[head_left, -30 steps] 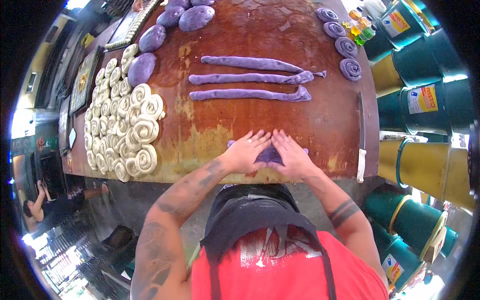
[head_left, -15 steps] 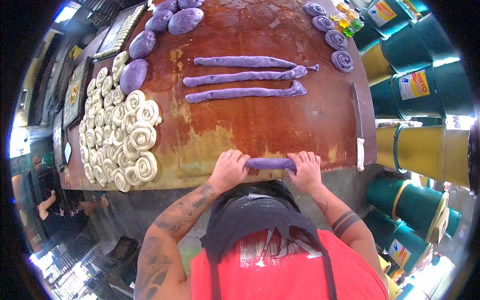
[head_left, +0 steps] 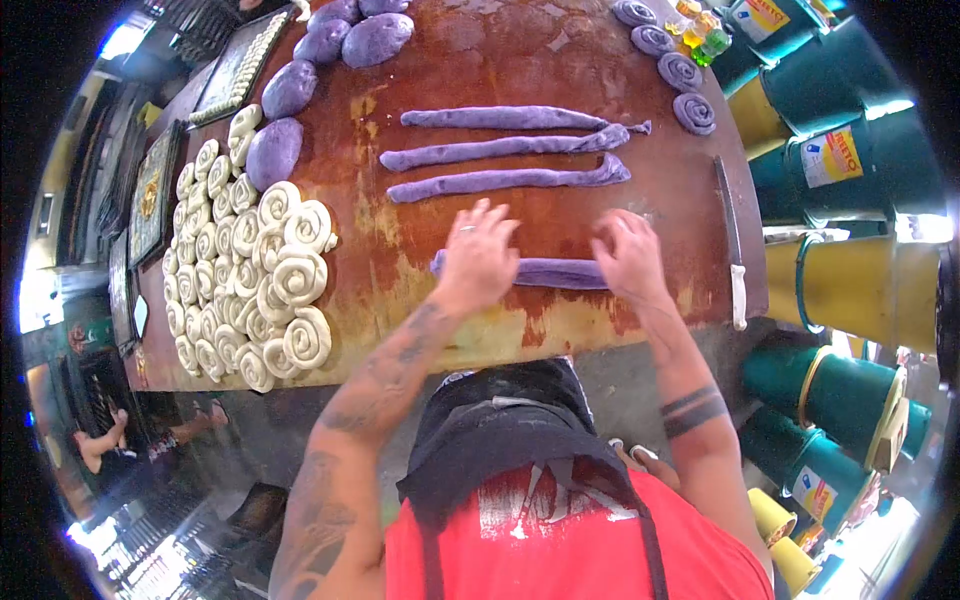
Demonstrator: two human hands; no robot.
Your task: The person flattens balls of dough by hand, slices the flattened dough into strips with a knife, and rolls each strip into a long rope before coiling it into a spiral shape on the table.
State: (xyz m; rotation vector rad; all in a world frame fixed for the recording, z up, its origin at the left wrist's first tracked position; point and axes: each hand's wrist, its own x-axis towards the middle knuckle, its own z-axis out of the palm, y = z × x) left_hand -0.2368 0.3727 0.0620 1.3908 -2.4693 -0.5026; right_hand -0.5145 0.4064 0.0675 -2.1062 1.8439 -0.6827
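A purple dough roll [head_left: 560,273] lies crosswise on the wooden table [head_left: 440,320], between and partly under my hands. My left hand [head_left: 482,256] rests over its left part, fingers apart and pointing away from me; a short end shows to the left of the hand. Over the right end is my right hand [head_left: 628,252], its fingers bent and apart, slightly blurred. Neither hand is wrapped round the dough. Farther back, three long purple dough strips [head_left: 500,151] lie side by side, thicker or folded at their right ends.
Many white dough coils [head_left: 298,277] cover the left side, with purple dough lumps [head_left: 275,153] behind. Purple coils [head_left: 693,113], small bottles [head_left: 712,45] and a long knife [head_left: 738,290] lie right. Drums [head_left: 840,165] stand beyond the table. Another person [head_left: 103,445] is at lower left.
Both hands let go of the roll's ends, which they gripped half a second ago. The roll now lies farther from the near edge and looks longer, with the hands over it.
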